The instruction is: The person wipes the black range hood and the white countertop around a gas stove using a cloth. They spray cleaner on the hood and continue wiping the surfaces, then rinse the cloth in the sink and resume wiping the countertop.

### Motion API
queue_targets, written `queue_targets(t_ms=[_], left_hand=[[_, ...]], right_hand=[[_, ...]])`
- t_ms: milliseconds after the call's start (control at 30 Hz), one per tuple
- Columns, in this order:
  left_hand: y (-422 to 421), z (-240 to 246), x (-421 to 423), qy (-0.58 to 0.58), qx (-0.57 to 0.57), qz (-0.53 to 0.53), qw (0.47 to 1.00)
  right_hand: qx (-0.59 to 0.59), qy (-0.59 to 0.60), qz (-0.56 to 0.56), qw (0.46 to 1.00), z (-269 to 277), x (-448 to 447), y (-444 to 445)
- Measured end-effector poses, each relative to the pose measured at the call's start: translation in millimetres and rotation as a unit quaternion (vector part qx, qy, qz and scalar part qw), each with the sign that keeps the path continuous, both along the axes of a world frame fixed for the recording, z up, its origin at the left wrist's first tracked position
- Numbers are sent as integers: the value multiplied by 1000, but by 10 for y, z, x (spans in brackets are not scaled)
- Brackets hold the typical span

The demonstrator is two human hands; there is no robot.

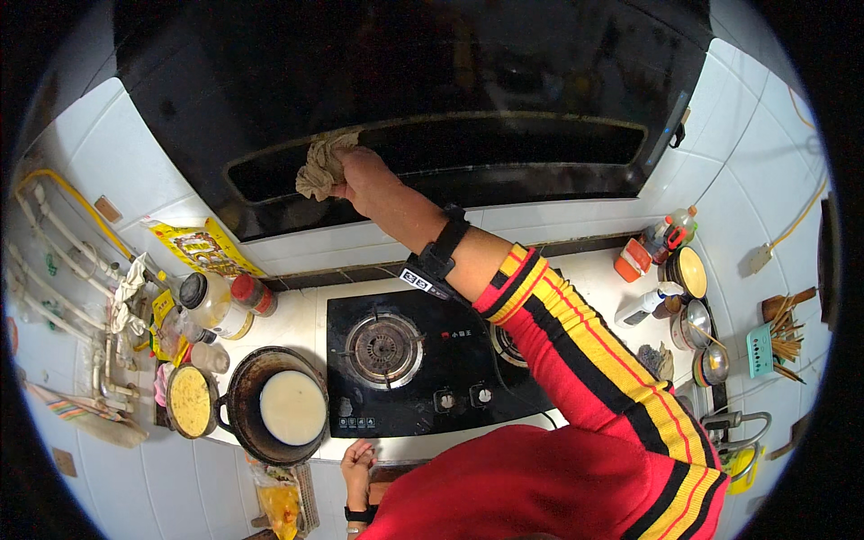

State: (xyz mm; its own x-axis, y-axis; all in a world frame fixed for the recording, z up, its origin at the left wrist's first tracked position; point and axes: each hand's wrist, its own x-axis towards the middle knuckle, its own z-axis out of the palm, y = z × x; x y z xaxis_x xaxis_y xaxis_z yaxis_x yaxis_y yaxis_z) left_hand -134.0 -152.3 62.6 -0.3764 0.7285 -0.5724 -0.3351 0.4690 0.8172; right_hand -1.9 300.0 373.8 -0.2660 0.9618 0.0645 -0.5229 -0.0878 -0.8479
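My right hand (361, 179) presses a crumpled tan cloth (325, 165) against the left part of the black range hood (432, 81), at its recessed slot (499, 148). That arm reaches up across the black gas stove (412, 405), covering much of its right burner (509, 344). Low in the view, my left hand (358, 462) is at the counter's front edge, just below the stove, its fingers loosely bent. I see nothing held in it. The left burner (385, 349) carries no pot.
Left of the stove stand a wok (239, 398) with pale liquid, a bowl of yellow food (191, 399) and several jars (229, 310). To the right are a spray bottle (644, 307), an orange container (633, 260), stacked bowls (692, 324) and a tap (749, 425).
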Motion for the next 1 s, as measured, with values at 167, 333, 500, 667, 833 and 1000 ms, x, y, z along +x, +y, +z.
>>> queue_targets(t_ms=[167,333,500,667,833,1000], left_hand=[[-34,-12,43,2,-25,3,1000],[244,-8,166,12,7,-72,997],[503,87,325,7,21,-127,992],[587,68,442,13,18,-149,989],[507,-91,469,12,4,-152,988],[404,-190,471,-3,-8,-152,988]], right_hand=[[240,-76,36,967,-66,742,-21],[450,-431,-235,746,43,2101,-391],[332,-389,-233,827,-107,3399,-217],[-7,131,-299,945,99,4503,-179],[-11,99,-346,933,78,4631,-134],[41,65,-318,945,-81,4123,-11]])
